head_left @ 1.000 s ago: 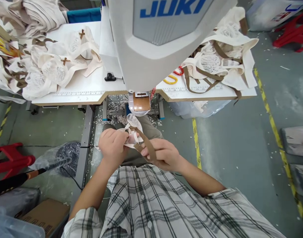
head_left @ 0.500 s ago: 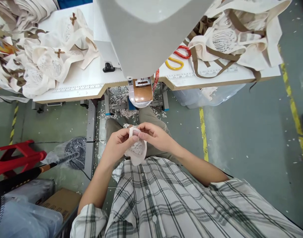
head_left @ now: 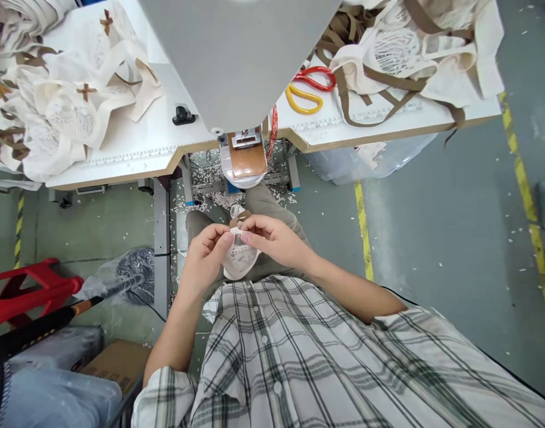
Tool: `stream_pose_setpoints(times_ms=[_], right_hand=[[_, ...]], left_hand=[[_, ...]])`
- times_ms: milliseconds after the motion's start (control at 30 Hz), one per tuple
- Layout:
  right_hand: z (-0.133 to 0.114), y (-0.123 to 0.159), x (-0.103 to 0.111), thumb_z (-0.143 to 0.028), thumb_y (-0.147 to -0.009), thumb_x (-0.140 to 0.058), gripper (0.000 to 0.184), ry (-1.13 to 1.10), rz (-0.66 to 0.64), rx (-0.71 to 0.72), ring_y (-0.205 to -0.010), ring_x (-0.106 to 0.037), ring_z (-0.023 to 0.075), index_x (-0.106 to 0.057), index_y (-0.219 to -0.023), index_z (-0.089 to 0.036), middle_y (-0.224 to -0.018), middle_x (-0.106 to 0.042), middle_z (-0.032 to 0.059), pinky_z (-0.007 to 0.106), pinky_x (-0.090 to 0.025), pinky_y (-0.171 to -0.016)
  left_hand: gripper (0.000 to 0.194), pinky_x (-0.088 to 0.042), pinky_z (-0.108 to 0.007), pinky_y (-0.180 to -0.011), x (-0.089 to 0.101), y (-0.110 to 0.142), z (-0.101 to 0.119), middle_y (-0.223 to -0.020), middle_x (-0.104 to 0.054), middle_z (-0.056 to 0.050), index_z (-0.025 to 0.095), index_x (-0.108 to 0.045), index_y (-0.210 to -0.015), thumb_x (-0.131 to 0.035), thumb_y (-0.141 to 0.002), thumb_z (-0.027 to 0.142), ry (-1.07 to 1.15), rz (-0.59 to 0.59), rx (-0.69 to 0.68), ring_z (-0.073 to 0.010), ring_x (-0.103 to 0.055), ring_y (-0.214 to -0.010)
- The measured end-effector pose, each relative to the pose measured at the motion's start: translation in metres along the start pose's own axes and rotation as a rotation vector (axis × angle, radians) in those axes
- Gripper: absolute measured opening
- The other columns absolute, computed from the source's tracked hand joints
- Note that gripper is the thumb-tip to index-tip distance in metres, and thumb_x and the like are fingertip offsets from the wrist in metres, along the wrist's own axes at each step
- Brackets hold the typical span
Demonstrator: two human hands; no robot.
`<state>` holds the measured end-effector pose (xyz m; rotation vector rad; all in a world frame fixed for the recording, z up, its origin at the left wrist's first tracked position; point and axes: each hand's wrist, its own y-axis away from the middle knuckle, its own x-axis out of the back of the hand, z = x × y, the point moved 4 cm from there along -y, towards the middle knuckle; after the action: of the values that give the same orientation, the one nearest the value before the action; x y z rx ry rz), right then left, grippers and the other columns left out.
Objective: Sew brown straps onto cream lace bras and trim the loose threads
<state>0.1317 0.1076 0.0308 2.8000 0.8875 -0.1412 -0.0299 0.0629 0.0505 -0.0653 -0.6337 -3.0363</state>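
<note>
Above my lap I hold a cream lace bra [head_left: 240, 261] by its upper edge, with the lace cup hanging below my fingers. My left hand [head_left: 209, 252] is closed, thumb and fingertips pinching the left side of that edge. Opposite it, my right hand [head_left: 275, 239] pinches the right side, its fingertips close to the left ones. A brown ribbon [head_left: 239, 219] and a bit of lace show just beyond the fingers. Ahead of my hands is the sewing machine [head_left: 246, 65], its narrow arm and brown plate [head_left: 248, 161] pointing toward me.
More cream bras [head_left: 71, 113] with brown bows lie heaped on the table's left side. Another heap [head_left: 397, 59] with brown straps lies on the right. Scissors with red and yellow handles [head_left: 304, 98] rest beside the machine. A red stand [head_left: 31, 288] and cardboard box [head_left: 116, 362] are at lower left.
My hands have drawn the bra's edge flatter and turned it, so the brown ribbon now shows beyond my fingers. The view has shifted slightly.
</note>
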Motion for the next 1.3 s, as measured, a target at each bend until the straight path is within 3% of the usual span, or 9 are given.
stream_pose_setpoints(times_ms=[167,367,467,567,667,767,867,1000,1300], right_hand=[[0.002,-0.002,0.000,-0.042,-0.090,-0.067,0.025,-0.088,0.017,-0.033,-0.074,-0.051,0.0107,-0.065,-0.090,-0.017,-0.084,-0.059,-0.0001,0.023,-0.042,-0.068],[0.014,-0.008,-0.021,-0.044,-0.079,-0.073,0.030,-0.509,-0.040,-0.269,-0.056,-0.040,0.0077,-0.058,-0.079,-0.018,-0.066,-0.048,-0.0058,0.021,-0.036,-0.054],[0.014,-0.011,-0.020,-0.047,-0.085,-0.070,0.030,-0.308,-0.073,-0.126,-0.062,-0.048,0.0089,-0.063,-0.085,-0.017,-0.072,-0.056,-0.0032,0.022,-0.041,-0.059],[0.033,-0.019,0.000,-0.049,-0.091,-0.064,0.034,-0.013,-0.026,0.049,-0.086,-0.061,0.0140,-0.067,-0.101,-0.016,-0.097,-0.068,0.0042,0.027,-0.049,-0.080],[0.082,-0.039,0.028,-0.054,-0.096,-0.053,0.045,0.266,0.132,-0.047,-0.107,-0.063,0.0204,-0.062,-0.118,-0.016,-0.119,-0.066,0.0115,0.034,-0.049,-0.093],[0.129,-0.065,0.027,-0.057,-0.094,-0.055,0.049,0.433,0.014,-0.160,-0.117,-0.060,0.0263,-0.066,-0.114,-0.015,-0.123,-0.066,0.0143,0.036,-0.047,-0.096],[0.153,-0.085,0.001,-0.062,-0.090,-0.059,0.049,0.407,-0.189,-0.187,-0.101,-0.065,0.0229,-0.071,-0.103,-0.016,-0.108,-0.072,0.0090,0.029,-0.047,-0.083],[0.161,-0.101,-0.032,-0.069,-0.081,-0.066,0.053,0.380,-0.397,-0.222,-0.071,-0.059,0.0147,-0.072,-0.093,-0.017,-0.079,-0.069,0.0016,0.023,-0.039,-0.062],[0.170,-0.118,-0.054,-0.061,-0.075,-0.075,0.048,0.293,-0.501,-0.270,-0.064,-0.051,0.0130,-0.059,-0.068,-0.017,-0.067,-0.058,-0.0014,0.024,-0.033,-0.058]], left_hand=[[0.030,-0.037,-0.023,-0.056,-0.002,0.002,-0.004,-0.072,-0.054,0.001,0.019,-0.064,-0.087,-0.067,-0.089,0.048,0.023,0.005,0.006,-0.0105,-0.044,-0.061],[0.029,-0.034,-0.022,-0.055,-0.005,0.006,-0.009,-0.070,-0.050,0.003,0.020,-0.063,-0.088,-0.066,-0.091,0.048,0.112,0.032,-0.042,-0.0091,-0.039,-0.058],[0.029,-0.038,-0.022,-0.058,-0.001,0.008,-0.012,-0.074,-0.056,0.002,0.020,-0.064,-0.091,-0.066,-0.091,0.049,-0.031,0.042,-0.017,-0.0106,-0.046,-0.063],[0.033,-0.040,-0.022,-0.059,0.018,0.013,-0.014,-0.071,-0.056,0.001,0.019,-0.061,-0.081,-0.066,-0.090,0.050,-0.090,0.148,-0.031,-0.0115,-0.047,-0.064],[0.038,-0.037,-0.021,-0.055,0.042,0.025,-0.017,-0.063,-0.053,0.003,0.018,-0.056,-0.071,-0.070,-0.087,0.050,0.017,0.248,-0.074,-0.0099,-0.043,-0.057],[0.036,-0.035,-0.020,-0.052,0.057,0.039,-0.017,-0.060,-0.054,0.002,0.017,-0.059,-0.069,-0.073,-0.084,0.047,0.056,0.175,-0.080,-0.0091,-0.043,-0.053],[0.034,-0.037,-0.021,-0.051,0.067,0.051,-0.016,-0.060,-0.056,0.000,0.017,-0.062,-0.069,-0.073,-0.085,0.045,0.041,0.121,-0.094,-0.0098,-0.046,-0.052],[0.031,-0.041,-0.022,-0.052,0.087,0.063,-0.014,-0.062,-0.060,-0.002,0.017,-0.067,-0.072,-0.072,-0.085,0.045,0.027,0.171,-0.166,-0.0116,-0.050,-0.054],[0.035,-0.038,-0.026,-0.048,0.107,0.079,-0.015,-0.048,-0.048,0.001,0.019,-0.060,-0.065,-0.071,-0.083,0.046,0.198,0.129,-0.188,-0.0127,-0.044,-0.046]])
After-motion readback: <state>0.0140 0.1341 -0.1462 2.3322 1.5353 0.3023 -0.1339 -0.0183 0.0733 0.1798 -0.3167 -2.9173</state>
